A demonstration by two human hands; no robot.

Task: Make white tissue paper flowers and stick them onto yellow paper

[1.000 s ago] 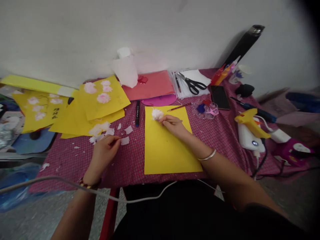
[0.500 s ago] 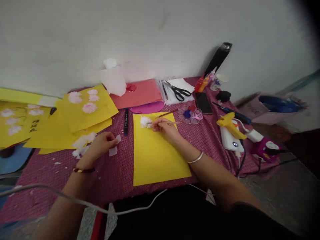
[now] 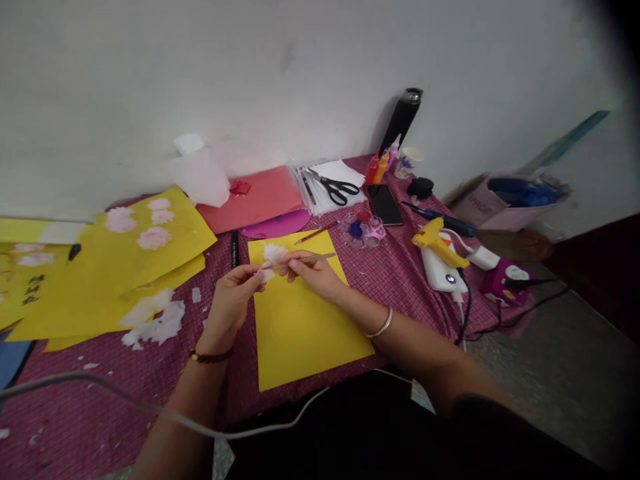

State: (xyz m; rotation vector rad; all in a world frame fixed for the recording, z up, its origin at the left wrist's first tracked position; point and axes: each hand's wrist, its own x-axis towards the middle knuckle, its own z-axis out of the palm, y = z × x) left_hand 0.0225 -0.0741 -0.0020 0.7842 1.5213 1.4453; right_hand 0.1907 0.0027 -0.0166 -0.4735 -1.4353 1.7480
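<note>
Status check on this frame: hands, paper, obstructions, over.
Left hand pinching tissue scrap. Right hand gripping thin stick. Fingertips meeting over yellow sheet, beside tissue flower. Black marker off left edge, apart from hands.

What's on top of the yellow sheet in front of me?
A white tissue flower sits on the yellow sheet, near its far edge. The left hand, pinching a tissue scrap, and right hand, holding a stick, cover part, hiding what lies beneath.

Tissue scrap (image 3: 266, 273): small, white, crumpled; pinched in the left hand (image 3: 231, 300) over the yellow sheet (image 3: 305, 327).
Thin stick (image 3: 320, 256): slender, brownish; held near-level in the right hand (image 3: 310, 272), pointed toward the scrap.
</note>
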